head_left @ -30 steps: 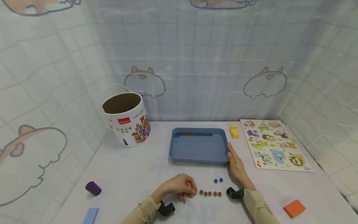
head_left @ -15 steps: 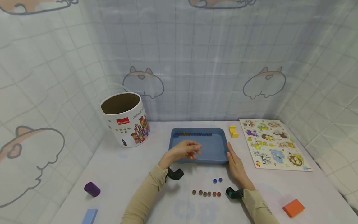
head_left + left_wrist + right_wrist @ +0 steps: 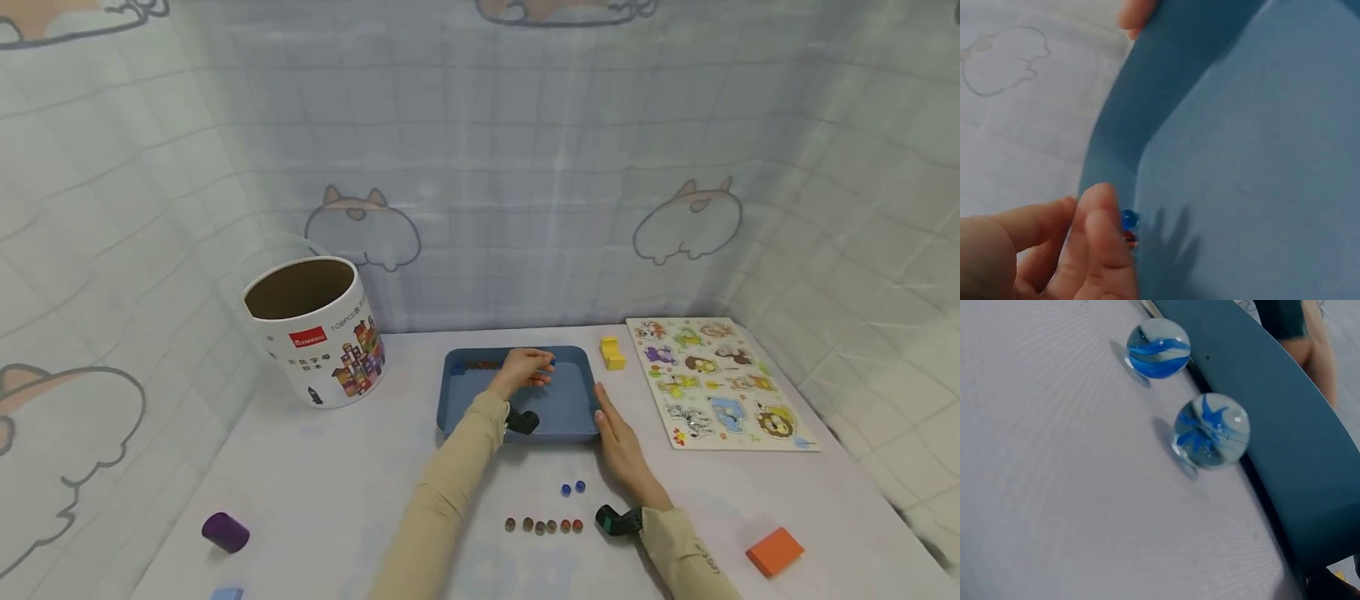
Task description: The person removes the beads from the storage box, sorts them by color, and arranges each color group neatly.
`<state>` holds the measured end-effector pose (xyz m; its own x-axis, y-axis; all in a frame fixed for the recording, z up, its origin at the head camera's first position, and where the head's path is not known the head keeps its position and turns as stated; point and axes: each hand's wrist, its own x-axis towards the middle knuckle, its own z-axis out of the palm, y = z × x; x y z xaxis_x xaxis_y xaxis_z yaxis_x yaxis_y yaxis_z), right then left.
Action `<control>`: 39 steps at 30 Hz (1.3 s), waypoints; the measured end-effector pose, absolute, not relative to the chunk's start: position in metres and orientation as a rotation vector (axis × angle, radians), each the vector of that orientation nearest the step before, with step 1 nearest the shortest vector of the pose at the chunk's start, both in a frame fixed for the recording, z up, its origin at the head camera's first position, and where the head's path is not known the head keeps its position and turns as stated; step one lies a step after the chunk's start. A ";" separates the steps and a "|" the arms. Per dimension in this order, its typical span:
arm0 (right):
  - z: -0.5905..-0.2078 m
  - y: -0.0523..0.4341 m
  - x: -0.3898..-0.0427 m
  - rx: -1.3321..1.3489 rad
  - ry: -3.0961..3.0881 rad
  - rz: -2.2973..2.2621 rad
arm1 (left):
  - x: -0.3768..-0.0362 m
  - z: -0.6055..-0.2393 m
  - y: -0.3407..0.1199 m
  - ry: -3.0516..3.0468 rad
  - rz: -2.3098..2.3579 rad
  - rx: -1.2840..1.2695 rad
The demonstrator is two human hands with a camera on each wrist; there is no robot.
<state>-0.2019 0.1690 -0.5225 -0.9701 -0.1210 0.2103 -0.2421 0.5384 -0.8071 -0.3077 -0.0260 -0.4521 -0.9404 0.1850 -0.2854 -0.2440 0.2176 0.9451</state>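
My left hand (image 3: 527, 368) reaches over the blue tray (image 3: 558, 417) to its back wall, thumb and fingers bent towards each other. A row of blue and reddish marbles (image 3: 486, 365) lies along that wall, partly behind the hand. In the left wrist view, a blue marble (image 3: 1129, 219) and a red one sit right beside the fingertips; whether anything is between thumb and fingers is hidden. My right hand (image 3: 624, 450) rests with straight fingers against the tray's right side. Two clear marbles with blue swirls (image 3: 1211, 431) lie in front of the tray.
A row of several brownish and red marbles (image 3: 552, 527) lies nearer the front. A white bucket (image 3: 315, 333) stands left, an animal puzzle board (image 3: 716, 383) right. Wooden blocks lie around: yellow (image 3: 612, 354), orange (image 3: 775, 552), purple (image 3: 225, 532) and light blue (image 3: 227, 593).
My left hand has moved from the front row of marbles forward over the tray to its back wall. My right hand stays at the tray's side. The head view has shifted slightly.
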 end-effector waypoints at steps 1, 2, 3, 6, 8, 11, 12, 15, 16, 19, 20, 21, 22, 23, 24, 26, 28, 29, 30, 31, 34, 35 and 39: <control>-0.523 0.168 -0.201 0.317 -2.640 1.414 | -0.309 -0.454 -0.023 2.179 1.790 -0.093; -0.523 0.168 -0.201 0.320 -2.638 1.409 | -0.310 -0.456 -0.020 2.202 1.805 -0.120; -0.524 0.168 -0.201 0.321 -2.637 1.403 | -0.311 -0.458 -0.018 2.228 1.813 -0.145; -0.524 0.168 -0.201 0.328 -2.624 1.394 | -0.316 -0.463 -0.010 2.307 1.812 -0.204; -0.524 0.168 -0.201 0.326 -2.627 1.390 | -0.318 -0.464 -0.007 2.348 1.795 -0.234; -0.524 0.169 -0.202 0.331 -2.631 1.385 | -0.319 -0.466 -0.003 2.376 1.782 -0.273; -0.524 0.168 -0.202 0.333 -2.629 1.386 | -0.320 -0.467 -0.003 2.382 1.785 -0.283; -0.524 0.168 -0.201 0.343 -2.615 1.383 | -0.320 -0.473 -0.002 2.405 1.796 -0.303; -0.524 0.167 -0.201 0.345 -2.612 1.383 | -0.320 -0.474 -0.001 2.416 1.796 -0.309; -0.524 0.167 -0.200 0.346 -2.601 1.388 | -0.319 -0.475 0.001 2.468 1.743 -0.294; -0.524 0.167 -0.200 0.351 -2.598 1.383 | -0.318 -0.475 0.002 2.489 1.708 -0.283; -0.524 0.167 -0.199 0.354 -2.594 1.380 | -0.318 -0.474 0.003 2.508 1.668 -0.267; -0.523 0.167 -0.199 0.353 -2.592 1.387 | -0.317 -0.474 0.004 2.526 1.628 -0.244; -0.523 0.168 -0.199 0.351 -2.589 1.387 | -0.317 -0.473 0.005 2.544 1.583 -0.218; -0.523 0.168 -0.199 0.348 -2.591 1.385 | -0.318 -0.472 0.006 2.560 1.536 -0.193; -0.523 0.168 -0.199 0.339 -2.598 1.380 | -0.318 -0.471 0.009 2.562 1.472 -0.150; -0.524 0.168 -0.199 0.322 -2.615 1.392 | -0.319 -0.471 0.012 2.541 1.435 -0.135; -0.524 0.168 -0.199 0.315 -2.621 1.398 | -0.320 -0.471 0.014 2.519 1.425 -0.141; -0.525 0.168 -0.199 0.314 -2.626 1.402 | -0.321 -0.472 0.016 2.495 1.422 -0.151; -0.525 0.168 -0.199 0.317 -2.627 1.407 | -0.322 -0.472 0.018 2.468 1.429 -0.171; -0.527 0.167 -0.199 0.321 -2.625 1.410 | -0.325 -0.472 0.025 2.416 1.445 -0.208; -0.527 0.167 -0.200 0.322 -2.619 1.404 | -0.326 -0.472 0.029 2.406 1.446 -0.212; -0.526 0.168 -0.202 0.320 -2.609 1.383 | -0.331 -0.472 0.041 2.376 1.467 -0.213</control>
